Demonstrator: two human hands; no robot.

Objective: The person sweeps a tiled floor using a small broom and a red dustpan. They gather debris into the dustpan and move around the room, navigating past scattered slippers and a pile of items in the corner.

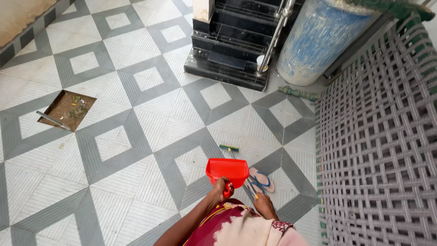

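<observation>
- Red plastic dustpan (227, 170) sits in the left hand (221, 187), fingers wrapped tight around its short handle; pan mouth points away from the body, out over the tiled floor (114, 136).
- Pan is directly ahead of that grip, touching it; the handle runs straight back into the fist, so the pan's long axis lies fore-aft from the hand.
- Right hand (261, 200) is just beside the left, on its right and slightly nearer the body. It looks closed around a thin stick, but the fingers are partly hidden, so I can't tell how firm the hold is.
- That stick is the broom handle (241, 171): it runs forward and leftward from the right grip, passing behind the dustpan's right edge.
- Broom head (229, 148) (green and yellow strip) lies on the floor just beyond the pan's far lip, ahead of both grips.
- Key relation: the broom's long axis points forward and left from the right hand, its head sitting just past the pan mouth.
- Left hand is the nearer one to the pan; right hand the nearer one to the broom.
- Blue-strapped sandal (262, 180) lies on the floor just ahead and right of the right grip.
- Woven cot (378, 150) runs along the far right; black steps (232, 50) and blue drum (314, 38) sit well ahead.
</observation>
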